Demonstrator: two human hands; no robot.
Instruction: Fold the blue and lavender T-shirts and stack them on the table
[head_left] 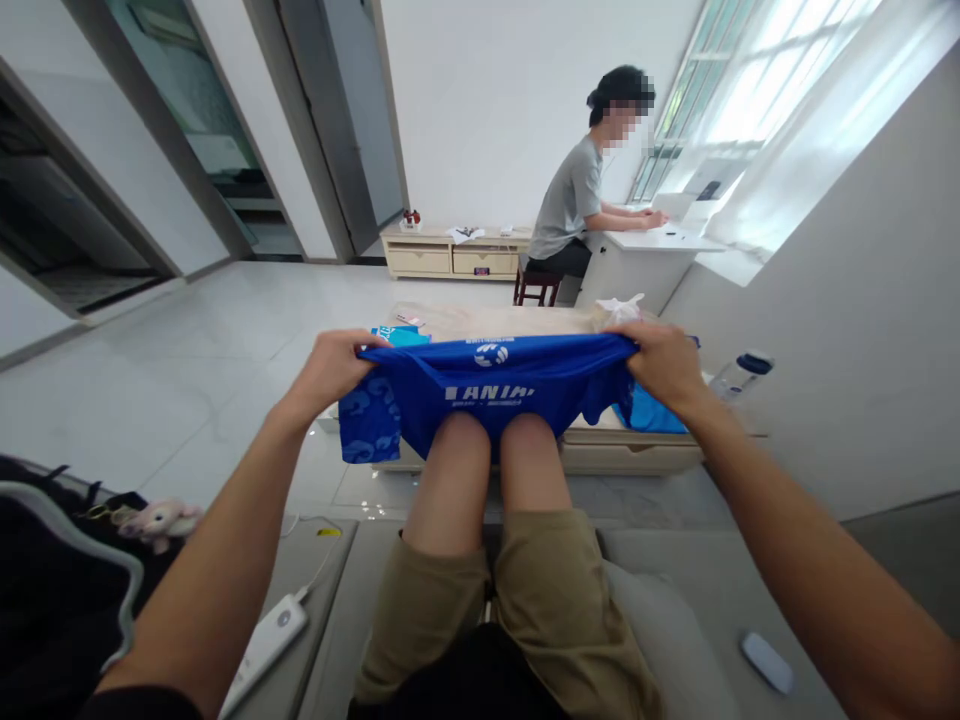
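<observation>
A blue shirt with white lettering is stretched out above my knees. My left hand is closed on its left end and my right hand is closed on its right end. The cloth hangs down in front of my knees, its patterned sleeve dangling at the left. I sit on a grey sofa in khaki shorts. Behind the shirt stands a low wooden coffee table.
More blue cloth and a white bag lie on the table, and a bottle stands at the right. A white remote, a pink toy and a small white object rest near me. A person sits at a white desk by the window.
</observation>
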